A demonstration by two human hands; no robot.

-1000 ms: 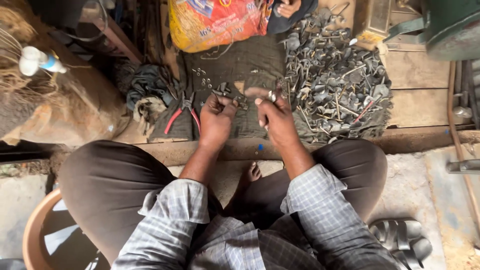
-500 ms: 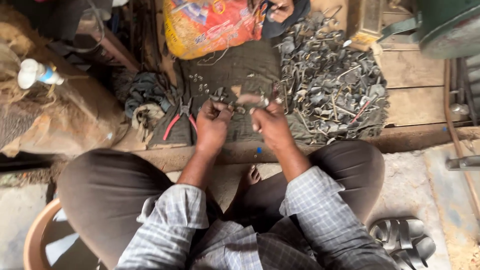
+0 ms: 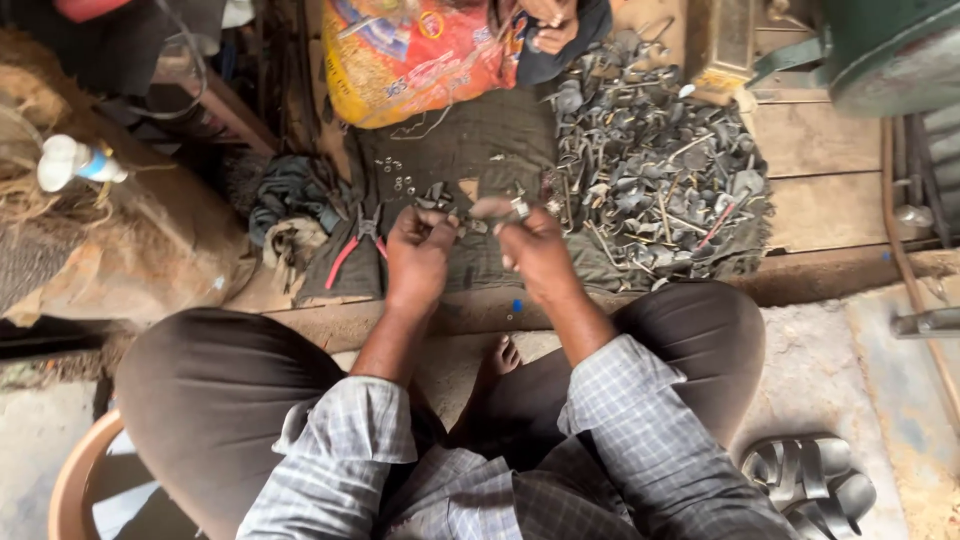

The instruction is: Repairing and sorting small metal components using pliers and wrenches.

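Observation:
My left hand [image 3: 418, 252] and my right hand [image 3: 533, 246] are held close together above a dark cloth [image 3: 470, 150] on the floor. Between the right hand's thumb and fingers is a small metal part [image 3: 518, 207]. The left hand's fingers pinch another small metal piece [image 3: 447, 215], touching or almost touching the first. A large heap of grey metal parts [image 3: 655, 170] lies to the right of my hands. Red-handled pliers [image 3: 358, 240] lie on the cloth just left of my left hand.
An orange printed sack [image 3: 415, 60] stands at the back, with another person's hand [image 3: 550, 25] beside it. Small loose rings [image 3: 398, 178] lie on the cloth. A white bottle [image 3: 72, 162] sits far left, grey sandals [image 3: 810, 480] bottom right, a green metal container [image 3: 890, 45] top right.
Both hands have lifted slightly and drawn together with the small parts between them. The view has shifted a little.

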